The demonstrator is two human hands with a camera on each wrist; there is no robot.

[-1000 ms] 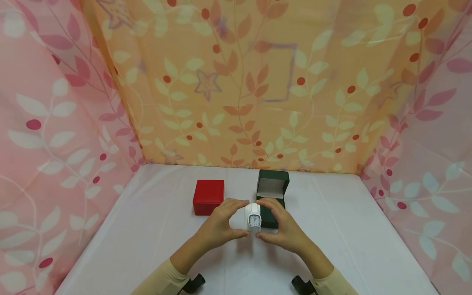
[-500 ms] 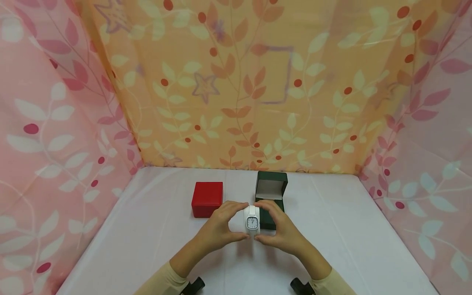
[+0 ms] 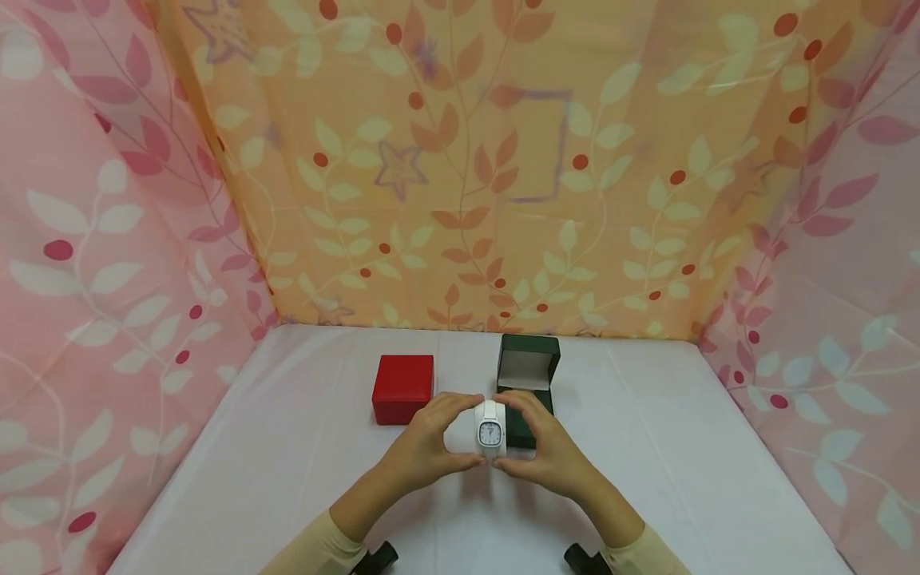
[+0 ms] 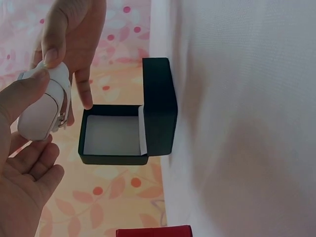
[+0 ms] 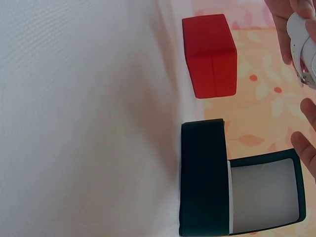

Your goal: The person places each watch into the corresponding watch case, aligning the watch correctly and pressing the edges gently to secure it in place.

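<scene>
A white wristwatch (image 3: 490, 434) with a square face is wrapped round a white cushion (image 4: 37, 118), raised above the white table. My left hand (image 3: 430, 438) pinches the cushion from the left between thumb and fingers. From the other side my right hand (image 3: 549, 443) pinches it the same way, fingertips at the top and thumb below. The strap's buckle (image 4: 60, 122) shows on the cushion's side in the left wrist view. Just behind the right hand stands a dark green box (image 3: 530, 351), its lid raised and pale lining visible; that hand hides part of its base.
To the left of the green box, a closed red box (image 3: 404, 379) stands behind my left hand. White cloth (image 3: 309, 455) covers the table. Floral curtains (image 3: 460, 160) enclose the back and both sides.
The head view has shifted very slightly. Both hands keep hold of the watch on its cushion in nearly the same place, and the boxes have not moved.
</scene>
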